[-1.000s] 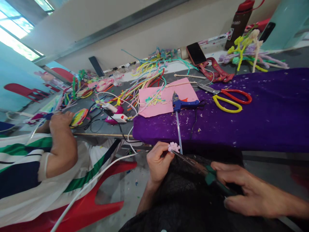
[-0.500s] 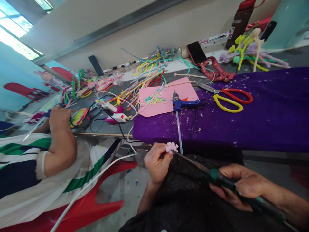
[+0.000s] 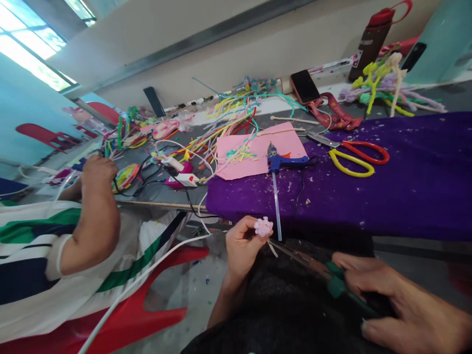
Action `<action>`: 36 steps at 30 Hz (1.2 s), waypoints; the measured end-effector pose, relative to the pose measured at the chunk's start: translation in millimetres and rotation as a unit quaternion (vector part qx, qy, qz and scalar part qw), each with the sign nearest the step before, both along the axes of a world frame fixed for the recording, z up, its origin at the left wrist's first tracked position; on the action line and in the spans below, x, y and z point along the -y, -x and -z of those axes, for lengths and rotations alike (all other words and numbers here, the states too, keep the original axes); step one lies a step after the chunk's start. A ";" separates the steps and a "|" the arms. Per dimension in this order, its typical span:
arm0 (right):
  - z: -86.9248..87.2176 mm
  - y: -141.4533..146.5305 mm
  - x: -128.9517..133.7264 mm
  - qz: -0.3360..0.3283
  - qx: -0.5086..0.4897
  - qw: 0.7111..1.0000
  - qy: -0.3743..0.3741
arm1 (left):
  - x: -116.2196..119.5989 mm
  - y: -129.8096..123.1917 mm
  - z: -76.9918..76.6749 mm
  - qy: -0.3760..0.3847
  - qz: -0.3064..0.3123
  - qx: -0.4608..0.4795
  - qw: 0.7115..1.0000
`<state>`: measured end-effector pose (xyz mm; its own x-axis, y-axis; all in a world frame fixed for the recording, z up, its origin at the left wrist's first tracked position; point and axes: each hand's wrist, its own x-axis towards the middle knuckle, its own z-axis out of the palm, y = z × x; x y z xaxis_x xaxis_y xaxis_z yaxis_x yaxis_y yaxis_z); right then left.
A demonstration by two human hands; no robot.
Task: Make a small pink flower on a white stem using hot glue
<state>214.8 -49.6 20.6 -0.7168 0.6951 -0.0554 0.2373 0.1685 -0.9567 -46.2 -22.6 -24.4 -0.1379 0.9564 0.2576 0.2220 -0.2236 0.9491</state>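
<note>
My left hand point(image 3: 241, 246) pinches a small fluffy pale pink flower point(image 3: 263, 226), seemingly of bent pipe cleaner, above my dark-clothed lap. My right hand point(image 3: 391, 295) grips a long-nosed hand tool point(image 3: 337, 282) with green and black handles. Its slim dark jaws point left, ending just below and right of the flower; blur hides its exact kind. Beneath the flower a short pale strip point(image 3: 273, 250) shows near the tool's tip. On the purple cloth point(image 3: 416, 196) ahead lies a blue glue gun point(image 3: 285, 161), its clear glue stick point(image 3: 276, 206) sticking out toward me.
Scissors with red and yellow handles point(image 3: 357, 157) lie right of a pink sheet point(image 3: 236, 169). Pipe cleaners point(image 3: 221, 125), a phone point(image 3: 304, 87) and a brown bottle point(image 3: 372, 44) stand behind. A white cable point(image 3: 158, 260) hangs at left, near a co-worker's arm point(image 3: 98, 211).
The tool's tip has backed away from the flower, down and right. My right hand has loosened, its thumb now farther from the fingers. The flower has turned to face me more.
</note>
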 end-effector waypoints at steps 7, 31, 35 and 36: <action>7.1 4.9 1.2 -0.022 0.008 0.999 -0.046 | 0.3 -2.7 -5.9 -0.032 -0.006 -0.045 0.998; 9.7 6.3 -1.3 -0.008 0.035 0.997 -0.061 | 2.2 -0.3 -6.6 -0.032 0.014 -0.115 0.993; 12.4 5.9 -0.5 -0.010 0.021 0.997 -0.073 | 2.2 -0.1 -6.7 -0.042 0.021 -0.127 0.991; 13.8 5.3 -0.3 -0.010 0.016 0.997 -0.074 | 2.1 -0.1 -6.6 -0.043 0.021 -0.129 0.991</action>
<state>209.5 -49.3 6.9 -0.7307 0.6823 0.0241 0.2617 0.3126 -0.9131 -46.1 -24.7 -17.8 -0.0181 0.9325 0.3606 0.4432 -0.3158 0.8390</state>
